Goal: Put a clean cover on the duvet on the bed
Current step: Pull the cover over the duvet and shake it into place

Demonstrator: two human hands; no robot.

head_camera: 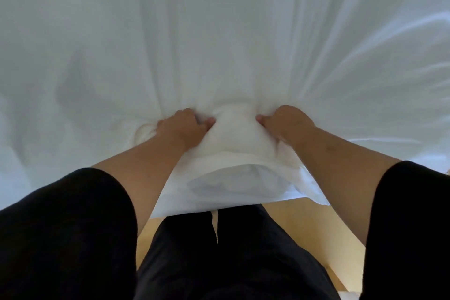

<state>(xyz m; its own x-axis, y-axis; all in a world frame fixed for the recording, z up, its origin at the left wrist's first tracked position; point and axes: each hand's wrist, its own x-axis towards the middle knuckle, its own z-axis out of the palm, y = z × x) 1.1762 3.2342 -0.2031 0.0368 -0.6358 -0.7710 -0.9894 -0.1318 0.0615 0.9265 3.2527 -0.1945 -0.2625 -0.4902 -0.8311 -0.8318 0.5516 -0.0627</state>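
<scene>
A white duvet cover [219, 31] fills the whole upper view, spread out ahead of me with long folds that run toward my hands. My left hand [182, 126] grips a bunch of the white fabric, fingers curled into it. My right hand [287, 124] grips the fabric a short way to the right in the same way. Between and below the hands a thick white bundle [233, 153], apparently the duvet inside the cover, hangs toward my body with an open fold underneath. The bed itself is hidden under the cloth.
I stand close against the fabric's near edge, in black sleeves and black trousers [231, 251]. A light wooden floor [316, 221] shows on both sides of my legs.
</scene>
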